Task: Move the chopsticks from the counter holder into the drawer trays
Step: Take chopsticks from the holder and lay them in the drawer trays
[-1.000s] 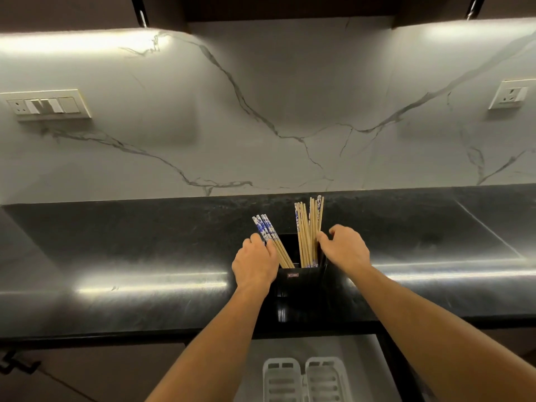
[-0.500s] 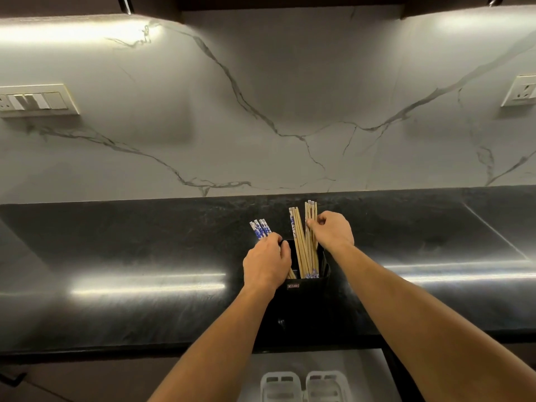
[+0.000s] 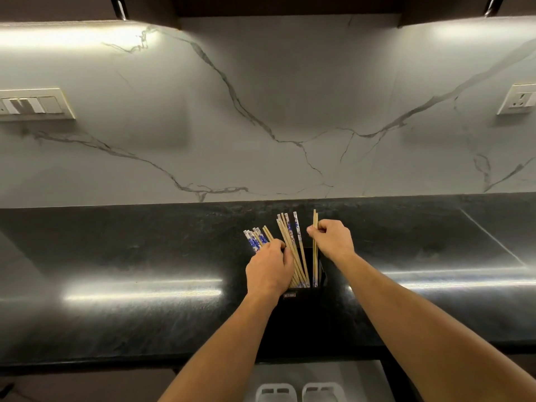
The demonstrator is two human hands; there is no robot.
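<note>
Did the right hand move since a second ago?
Yes. Against the black holder, the right hand has gone from beside its rim farther toward the marble wall, pinching two plain chopsticks pulled aside from the other chopsticks.

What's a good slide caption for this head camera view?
Left hand grips a chopstick bundle, right hand pinches a plain pair in the black holder.

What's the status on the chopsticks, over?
Left hand grips the blue-patterned bundle. Right hand pinches a plain pair, lower ends in the holder. Drawer trays below, nothing seen blocking.
</note>
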